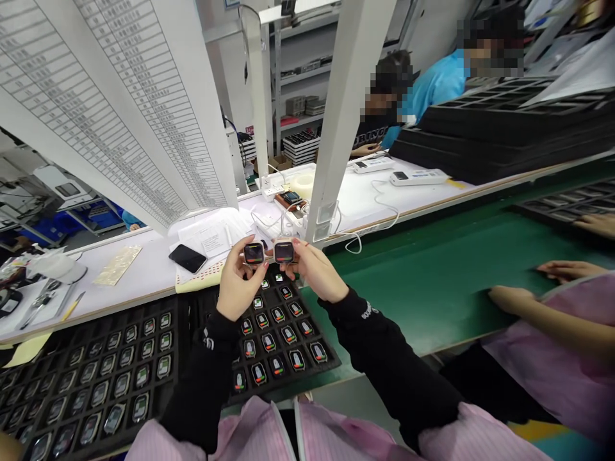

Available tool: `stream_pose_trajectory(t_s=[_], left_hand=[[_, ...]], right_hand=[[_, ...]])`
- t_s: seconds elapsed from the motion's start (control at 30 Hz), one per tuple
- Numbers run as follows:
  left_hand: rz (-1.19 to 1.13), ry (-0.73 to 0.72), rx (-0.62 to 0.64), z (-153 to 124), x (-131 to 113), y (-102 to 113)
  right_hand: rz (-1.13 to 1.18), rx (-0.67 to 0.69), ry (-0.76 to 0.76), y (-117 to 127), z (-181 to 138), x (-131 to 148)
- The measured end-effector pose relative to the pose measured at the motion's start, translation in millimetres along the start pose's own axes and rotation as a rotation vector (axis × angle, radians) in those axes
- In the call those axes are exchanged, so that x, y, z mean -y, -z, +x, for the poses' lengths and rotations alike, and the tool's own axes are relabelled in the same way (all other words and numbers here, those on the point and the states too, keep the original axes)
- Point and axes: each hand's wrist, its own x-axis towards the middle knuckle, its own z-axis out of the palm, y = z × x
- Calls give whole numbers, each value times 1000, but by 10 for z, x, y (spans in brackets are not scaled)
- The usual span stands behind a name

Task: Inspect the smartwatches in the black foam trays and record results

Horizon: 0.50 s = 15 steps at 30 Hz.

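My left hand [240, 282] pinches a smartwatch [254, 253] by its edges, its dark screen turned toward me. Close beside it, my right hand [314, 269] grips a second smartwatch [284, 251], also screen-side to me, with a small red patch at the bottom of the display. Both are strapless square watch cases, held at about the same height. Below my hands lies a black tray [331, 368] with rows of similar watches, many of their screens lit with red and green marks. Another black tray [175, 333] of watches lies to the left.
A phone [188, 258] lies on the white shelf, near papers and cables. A white post [348, 115] rises in front of me, with printed sheets [120, 96] at left. A green work surface [403, 275] extends right, where a co-worker's hands [514, 298] show. Black trays [480, 141] are stacked behind.
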Motion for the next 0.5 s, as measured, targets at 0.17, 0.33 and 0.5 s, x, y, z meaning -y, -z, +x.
stream_pose_trajectory(t_s=[0.17, 0.33, 0.5], left_hand=[[21, -60, -69, 95, -176, -15], [5, -54, -114, 96, -284, -20], [10, -59, -135, 70, -283, -7]], right_hand=[[-30, 38, 75, -65, 86, 164], [-52, 66, 114, -108, 113, 274], [-51, 68, 108, -139, 98, 320]])
